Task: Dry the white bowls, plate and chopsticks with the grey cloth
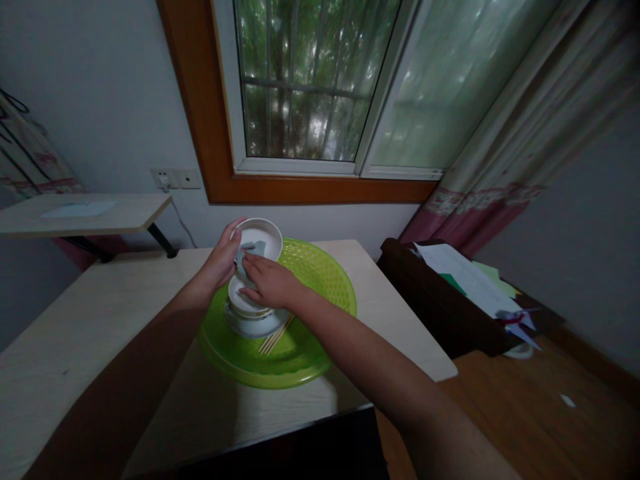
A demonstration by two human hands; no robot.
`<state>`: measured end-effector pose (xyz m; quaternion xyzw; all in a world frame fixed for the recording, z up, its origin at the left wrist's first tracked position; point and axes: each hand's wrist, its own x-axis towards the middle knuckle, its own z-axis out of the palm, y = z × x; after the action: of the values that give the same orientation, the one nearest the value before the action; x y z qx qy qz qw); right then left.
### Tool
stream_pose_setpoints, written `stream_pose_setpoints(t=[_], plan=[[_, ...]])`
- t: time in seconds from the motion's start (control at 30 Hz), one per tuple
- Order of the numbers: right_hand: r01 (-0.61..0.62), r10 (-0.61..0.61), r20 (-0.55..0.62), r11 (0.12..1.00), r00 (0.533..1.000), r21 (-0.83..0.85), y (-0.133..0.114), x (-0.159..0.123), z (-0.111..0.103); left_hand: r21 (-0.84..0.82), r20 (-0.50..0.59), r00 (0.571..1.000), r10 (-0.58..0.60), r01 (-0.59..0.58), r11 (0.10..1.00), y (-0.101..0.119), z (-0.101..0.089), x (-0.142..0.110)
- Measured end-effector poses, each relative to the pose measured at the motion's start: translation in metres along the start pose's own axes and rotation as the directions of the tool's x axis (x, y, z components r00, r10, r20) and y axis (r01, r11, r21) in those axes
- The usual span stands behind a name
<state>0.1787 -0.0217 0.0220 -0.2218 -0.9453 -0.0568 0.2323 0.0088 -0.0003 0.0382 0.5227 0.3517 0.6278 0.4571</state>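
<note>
A white bowl (265,231) is tilted up above the green tray, its inside facing me. My left hand (223,257) grips its left rim, thumb near the inside. With its fingers pressed on a grey-blue cloth (254,249), my right hand (273,280) touches the bowl's lower inner side. Below the hands, another white bowl (243,299) sits stacked on white dishes, the lowest a plate (255,327) with a patterned rim. Several light wooden chopsticks (273,340) lie on the tray beside the plate. The right hand hides part of the stack.
The round green plastic tray (320,267) rests on a pale wooden table (165,287). A raised shelf (85,213) stands at the left. Right of the table is a dark brown box-like piece (425,300) topped with papers (465,277). A window (310,87) is behind.
</note>
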Motion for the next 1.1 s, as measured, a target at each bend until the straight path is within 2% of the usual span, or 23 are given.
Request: stream_pose_setpoints(t=[0.17, 0.33, 0.43, 0.57, 0.7, 0.8, 0.9, 0.97, 1.1], plan=[[0.002, -0.002, -0.013, 1.000, 1.000, -0.010, 0.001, 0.000, 0.000, -0.029, -0.013, 1.000, -0.020, 0.019, 0.999, 0.002, 0.002, -0.001], [-0.105, 0.113, 0.028, 0.976, 0.993, -0.189, 0.001, 0.002, -0.013, -0.095, -0.075, 0.997, 0.003, -0.010, 0.995, -0.002, 0.000, 0.004], [-0.177, 0.181, -0.017, 0.937, 0.983, -0.301, 0.005, 0.001, -0.015, -0.103, -0.070, 0.997, -0.021, 0.013, 0.995, -0.004, 0.001, 0.005], [-0.223, 0.213, -0.067, 0.905, 0.975, -0.363, 0.008, 0.000, -0.013, -0.094, -0.057, 0.997, -0.044, 0.038, 0.995, -0.003, 0.002, 0.003], [-0.174, 0.180, -0.007, 0.935, 0.984, -0.308, 0.005, 0.001, -0.014, -0.088, -0.068, 0.997, -0.024, 0.018, 0.996, -0.004, 0.001, 0.004], [-0.074, 0.084, 0.043, 0.978, 0.996, -0.195, 0.003, 0.001, -0.015, -0.080, -0.091, 0.996, 0.017, -0.024, 0.997, -0.006, -0.001, 0.005], [0.003, 0.002, 0.035, 0.989, 0.999, -0.147, 0.004, 0.001, -0.013, -0.076, -0.098, 0.995, 0.035, -0.043, 0.996, -0.006, -0.002, 0.006], [0.014, -0.010, 0.026, 0.986, 1.000, -0.166, 0.004, 0.003, -0.013, -0.077, -0.095, 0.995, 0.027, -0.035, 0.996, -0.006, -0.001, 0.005], [-0.031, 0.040, 0.032, 0.971, 0.999, -0.236, -0.002, 0.006, -0.018, -0.110, -0.084, 0.996, -0.002, -0.007, 0.994, -0.004, 0.001, 0.004]])
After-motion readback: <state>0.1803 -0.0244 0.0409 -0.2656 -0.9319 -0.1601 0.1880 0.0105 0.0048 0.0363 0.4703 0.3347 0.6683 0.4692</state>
